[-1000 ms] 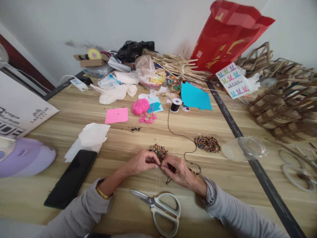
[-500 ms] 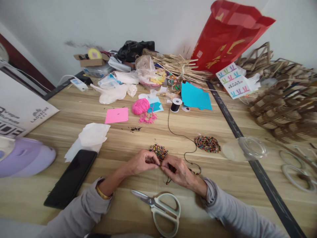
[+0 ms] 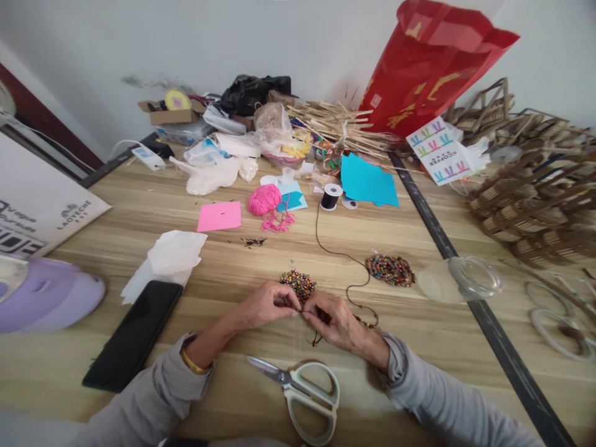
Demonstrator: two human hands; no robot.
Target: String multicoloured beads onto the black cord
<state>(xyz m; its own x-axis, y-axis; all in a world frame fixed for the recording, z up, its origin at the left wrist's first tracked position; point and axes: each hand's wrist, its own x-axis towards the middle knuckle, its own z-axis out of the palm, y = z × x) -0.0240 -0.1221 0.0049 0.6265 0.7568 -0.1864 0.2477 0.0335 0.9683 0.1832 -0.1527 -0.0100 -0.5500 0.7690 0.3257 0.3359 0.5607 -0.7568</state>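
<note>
My left hand (image 3: 266, 305) and my right hand (image 3: 336, 320) meet fingertip to fingertip, each pinching the black cord. Whether a bead sits between the fingertips is too small to tell. From a spool (image 3: 331, 197) the black cord (image 3: 352, 290) winds over the table to my right hand, with several coloured beads threaded on it beside that hand. A short knotted end hangs below my right palm. Just behind the fingertips lies a pile of loose multicoloured beads (image 3: 298, 284). Farther right rests a heap of beads (image 3: 390, 271). Scissors (image 3: 298, 391) lie in front of my hands, blades pointing left.
A black phone (image 3: 133, 336) and white paper (image 3: 168, 261) lie to the left, beside a purple appliance (image 3: 51, 295). Pink yarn (image 3: 264, 199), blue sheets (image 3: 369, 180) and plastic bags (image 3: 212, 174) are farther back. Woven baskets (image 3: 535, 211) and clear tubing (image 3: 475, 277) stand at the right.
</note>
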